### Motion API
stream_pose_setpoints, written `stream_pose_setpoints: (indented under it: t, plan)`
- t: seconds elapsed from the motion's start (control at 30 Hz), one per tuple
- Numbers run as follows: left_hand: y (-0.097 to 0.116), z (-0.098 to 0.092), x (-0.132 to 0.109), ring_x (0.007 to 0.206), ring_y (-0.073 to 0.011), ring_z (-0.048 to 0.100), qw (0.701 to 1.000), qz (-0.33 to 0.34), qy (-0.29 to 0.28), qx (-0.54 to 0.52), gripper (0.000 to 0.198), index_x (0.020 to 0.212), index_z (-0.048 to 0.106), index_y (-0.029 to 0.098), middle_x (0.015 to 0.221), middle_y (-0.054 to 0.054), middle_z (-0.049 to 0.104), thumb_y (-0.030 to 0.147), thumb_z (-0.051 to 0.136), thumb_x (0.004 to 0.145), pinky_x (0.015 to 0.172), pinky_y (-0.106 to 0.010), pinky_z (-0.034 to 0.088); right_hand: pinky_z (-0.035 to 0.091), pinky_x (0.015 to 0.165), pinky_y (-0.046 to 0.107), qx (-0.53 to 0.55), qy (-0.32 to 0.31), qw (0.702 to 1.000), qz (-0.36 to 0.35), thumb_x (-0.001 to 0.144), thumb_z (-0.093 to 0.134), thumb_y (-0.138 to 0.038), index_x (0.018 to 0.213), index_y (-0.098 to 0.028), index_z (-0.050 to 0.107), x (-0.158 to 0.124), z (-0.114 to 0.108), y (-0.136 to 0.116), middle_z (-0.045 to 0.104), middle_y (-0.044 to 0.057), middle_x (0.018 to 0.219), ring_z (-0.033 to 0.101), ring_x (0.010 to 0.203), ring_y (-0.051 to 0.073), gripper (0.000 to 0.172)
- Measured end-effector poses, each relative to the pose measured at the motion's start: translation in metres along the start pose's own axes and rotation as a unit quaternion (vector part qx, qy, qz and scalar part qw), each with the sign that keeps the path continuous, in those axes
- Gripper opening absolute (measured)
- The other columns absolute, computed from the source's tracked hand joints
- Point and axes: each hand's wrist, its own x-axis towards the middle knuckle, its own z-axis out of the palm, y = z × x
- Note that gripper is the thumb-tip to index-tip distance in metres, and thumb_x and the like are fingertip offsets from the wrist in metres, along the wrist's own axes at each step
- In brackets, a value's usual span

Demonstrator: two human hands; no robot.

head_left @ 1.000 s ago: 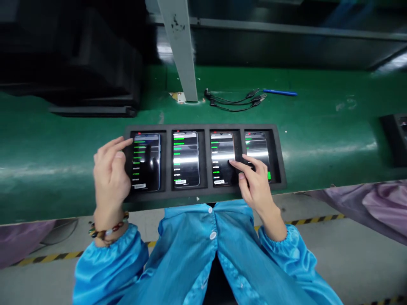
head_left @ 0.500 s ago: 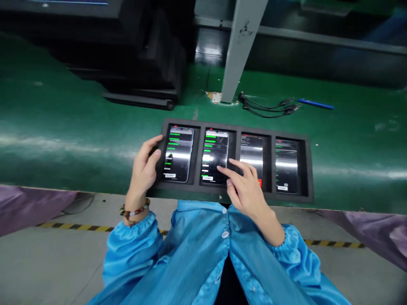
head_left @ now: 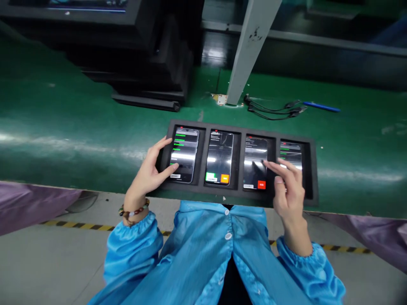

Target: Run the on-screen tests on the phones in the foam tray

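Note:
A black foam tray [head_left: 205, 192] lies along the front of the bench, with several smartphones face up in its compartments. My left hand [head_left: 151, 169] is open at the tray's left end, its thumb over the leftmost smartphone [head_left: 185, 154]. Green and orange boxes show low on the second smartphone [head_left: 220, 154]. My right hand [head_left: 288, 186] is open, fingers extended, with a fingertip by the right edge of the third smartphone [head_left: 255, 154], whose screen bears a red box. Behind that hand, the rightmost smartphone [head_left: 291, 150] is partly hidden.
Black trays [head_left: 152, 72] are stacked at the back left. A grey metal post [head_left: 251, 51] rises behind the tray. Black cables [head_left: 275, 110] and a blue pen [head_left: 321, 106] lie on the green bench [head_left: 356, 140]. The bench's front edge runs close to my body.
My right hand has moved right from the second smartphone to the third. My left thumb has come over the leftmost screen. The second screen now shows green and orange boxes instead of its list.

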Motion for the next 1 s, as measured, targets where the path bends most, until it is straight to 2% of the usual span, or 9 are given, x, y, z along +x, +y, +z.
stream_pose_setpoints:
  t: [0.13,0.2,0.3,0.47,0.6,0.87,1.0]
  plan:
    - [0.003,0.003,0.004,0.158,-0.0318,0.05,0.999,-0.028,0.029,0.002,0.064,0.163,0.051,0.028,0.169,-0.012,0.054,0.051,0.065,0.106,0.136,-0.053,0.035,0.047,0.125,0.068,-0.049,0.081,0.995,0.041,0.114,0.048,-0.03,0.141,-0.027,0.076,-0.007,-0.03,0.038,0.079,0.011,0.135,0.062,0.144,0.036,0.039]
    - [0.006,0.008,0.009,0.151,-0.0312,0.056,0.997,-0.047,0.056,0.01,0.058,0.16,0.055,0.026,0.164,-0.012,0.059,0.051,0.059,0.108,0.133,-0.053,0.039,0.048,0.125,0.067,-0.065,0.097,0.991,0.06,0.114,0.048,-0.032,0.139,-0.027,0.077,-0.011,-0.039,0.054,0.078,0.011,0.136,0.063,0.142,0.035,0.039]
    - [0.012,0.018,0.018,0.149,-0.0313,0.056,0.994,-0.051,0.09,0.04,0.054,0.157,0.058,0.024,0.161,-0.011,0.062,0.05,0.052,0.111,0.132,-0.053,0.039,0.049,0.124,0.067,-0.063,0.105,0.989,0.078,0.114,0.047,-0.034,0.141,-0.027,0.075,-0.013,-0.042,0.068,0.077,0.011,0.138,0.064,0.142,0.034,0.039]
    - [0.018,0.027,0.033,0.142,-0.0313,0.059,0.99,-0.05,0.109,0.071,0.054,0.155,0.06,0.022,0.158,-0.011,0.064,0.051,0.048,0.111,0.128,-0.053,0.042,0.048,0.125,0.065,-0.072,0.091,0.991,0.06,0.114,0.046,-0.034,0.144,-0.027,0.072,-0.002,-0.036,0.074,0.075,0.011,0.143,0.062,0.145,0.034,0.04]
    - [0.02,0.028,0.037,0.139,-0.0317,0.061,0.987,-0.047,0.116,0.096,0.052,0.152,0.063,0.022,0.153,-0.011,0.068,0.049,0.049,0.111,0.126,-0.054,0.045,0.05,0.123,0.063,-0.06,0.095,0.993,0.042,0.114,0.045,-0.034,0.141,-0.026,0.074,0.001,-0.038,0.074,0.078,0.011,0.139,0.063,0.143,0.032,0.04]
    - [0.026,0.029,0.036,0.153,-0.0319,0.056,0.982,0.005,0.151,0.109,0.044,0.144,0.069,0.022,0.159,-0.012,0.063,0.045,0.053,0.111,0.134,-0.054,0.041,0.059,0.108,0.055,-0.066,0.111,0.992,-0.003,0.109,0.052,-0.027,0.118,-0.026,0.082,-0.014,-0.039,0.076,0.084,0.009,0.115,0.075,0.123,0.031,0.031]
    - [0.027,0.028,0.037,0.154,-0.0318,0.056,0.982,0.011,0.151,0.116,0.042,0.143,0.07,0.022,0.159,-0.012,0.063,0.044,0.055,0.111,0.134,-0.056,0.041,0.059,0.105,0.054,-0.058,0.097,0.993,-0.028,0.106,0.057,-0.024,0.116,-0.026,0.083,-0.019,-0.04,0.078,0.084,0.008,0.114,0.076,0.121,0.031,0.028]
